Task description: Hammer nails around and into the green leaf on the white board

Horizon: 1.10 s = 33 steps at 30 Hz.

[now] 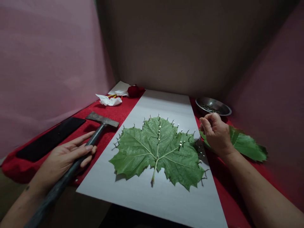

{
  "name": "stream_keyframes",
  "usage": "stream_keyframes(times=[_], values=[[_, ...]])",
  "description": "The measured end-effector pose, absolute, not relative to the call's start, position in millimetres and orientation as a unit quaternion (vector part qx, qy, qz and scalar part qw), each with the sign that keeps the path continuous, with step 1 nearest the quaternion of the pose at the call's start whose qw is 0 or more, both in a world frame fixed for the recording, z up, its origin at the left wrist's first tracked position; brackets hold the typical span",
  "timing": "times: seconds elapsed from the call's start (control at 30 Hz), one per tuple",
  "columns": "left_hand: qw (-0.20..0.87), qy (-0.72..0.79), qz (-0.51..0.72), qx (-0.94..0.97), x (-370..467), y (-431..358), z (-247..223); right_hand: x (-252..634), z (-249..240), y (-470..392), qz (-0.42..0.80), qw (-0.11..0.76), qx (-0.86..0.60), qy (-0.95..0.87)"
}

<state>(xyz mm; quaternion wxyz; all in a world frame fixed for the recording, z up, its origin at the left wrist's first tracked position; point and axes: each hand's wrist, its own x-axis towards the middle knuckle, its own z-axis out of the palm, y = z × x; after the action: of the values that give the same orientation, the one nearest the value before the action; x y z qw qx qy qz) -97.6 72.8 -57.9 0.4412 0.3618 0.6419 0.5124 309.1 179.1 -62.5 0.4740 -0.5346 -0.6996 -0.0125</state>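
My left hand (73,152) is wrapped round the dark handle of a hammer (102,120), its metal head raised at the left of the board. A large green leaf (137,152) lies flat on the white board (166,101). Several nails (158,133) stand along the leaf's upper and right edges and up its central vein. My right hand (216,133) is closed above the board's right edge, in front of a metal bowl (225,109) of loose nails. Whatever its fingers may hold is hidden.
A second green leaf (249,147) lies on the red cloth (228,183) under my right forearm. On the left are a black flat object (51,137), crumpled white tissue (109,100) and a red ball of yarn or cloth (134,91). Pink walls (47,57) flank both sides.
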Motion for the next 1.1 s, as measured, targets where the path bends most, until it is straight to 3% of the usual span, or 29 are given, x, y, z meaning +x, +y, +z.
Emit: stream_keyframes(times=[1.1], values=[[0.481,0.574,0.532,0.395,-98.5,69.6,-68.4,308.0,-68.4,179.0,-0.013,0.405,-0.559,-0.724]])
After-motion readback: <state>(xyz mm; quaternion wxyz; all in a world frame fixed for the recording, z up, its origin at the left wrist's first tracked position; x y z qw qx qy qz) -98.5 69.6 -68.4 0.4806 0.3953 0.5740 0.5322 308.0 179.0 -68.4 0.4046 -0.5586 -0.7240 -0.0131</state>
